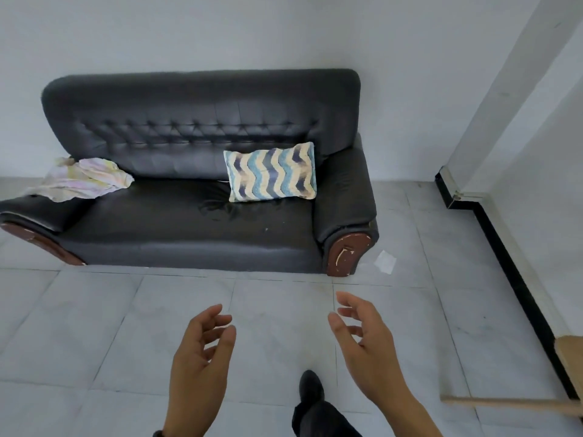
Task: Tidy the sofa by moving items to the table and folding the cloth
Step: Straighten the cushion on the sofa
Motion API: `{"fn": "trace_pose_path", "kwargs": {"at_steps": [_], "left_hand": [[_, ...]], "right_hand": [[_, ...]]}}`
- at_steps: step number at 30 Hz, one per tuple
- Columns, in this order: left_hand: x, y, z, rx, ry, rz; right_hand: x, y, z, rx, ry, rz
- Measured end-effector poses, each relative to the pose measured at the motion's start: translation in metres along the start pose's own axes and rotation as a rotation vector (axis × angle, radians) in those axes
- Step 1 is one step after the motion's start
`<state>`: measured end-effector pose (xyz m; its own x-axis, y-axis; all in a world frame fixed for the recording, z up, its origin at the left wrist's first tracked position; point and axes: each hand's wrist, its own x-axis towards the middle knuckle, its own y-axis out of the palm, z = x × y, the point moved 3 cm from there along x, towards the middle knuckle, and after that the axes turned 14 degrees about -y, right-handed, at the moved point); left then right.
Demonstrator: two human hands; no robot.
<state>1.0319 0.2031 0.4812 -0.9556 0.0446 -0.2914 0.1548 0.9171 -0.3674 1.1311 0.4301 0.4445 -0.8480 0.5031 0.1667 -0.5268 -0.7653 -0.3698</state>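
A black leather sofa (189, 234) stands against the white wall. A crumpled pale cloth (85, 181) with pink and yellow stripes lies over its left armrest and the seat's left end. A cushion (271, 171) with blue, navy and cream wavy stripes leans against the backrest at the right end of the seat. My left hand (202, 357) and my right hand (366, 345) hang over the floor in front of the sofa, fingers relaxed and loosely curved, holding nothing. Both are well short of the sofa.
Grey floor tiles lie between me and the sofa. A scrap of white paper (385, 261) lies on the floor by the right armrest. My dark shoe (310, 389) steps forward. A wooden piece (568, 357) juts in at the lower right by the black skirting.
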Motion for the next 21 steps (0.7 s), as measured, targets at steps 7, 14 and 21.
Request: {"fn": "trace_pose_path", "kwargs": {"at_steps": [7, 14, 21], "left_hand": [[0.135, -0.023, -0.079, 0.017, 0.005, -0.154], [0.260, -0.055, -0.083, -0.052, -0.066, -0.230], [0.401, -0.097, -0.114, -0.084, -0.037, -0.203]], "right_hand": [[0.188, 0.071, 0.033, 0.003, -0.097, 0.171], [0.311, 0.168, 0.038, 0.026, -0.141, 0.257], [0.418, 0.249, 0.062, -0.034, -0.153, 0.306]]}}
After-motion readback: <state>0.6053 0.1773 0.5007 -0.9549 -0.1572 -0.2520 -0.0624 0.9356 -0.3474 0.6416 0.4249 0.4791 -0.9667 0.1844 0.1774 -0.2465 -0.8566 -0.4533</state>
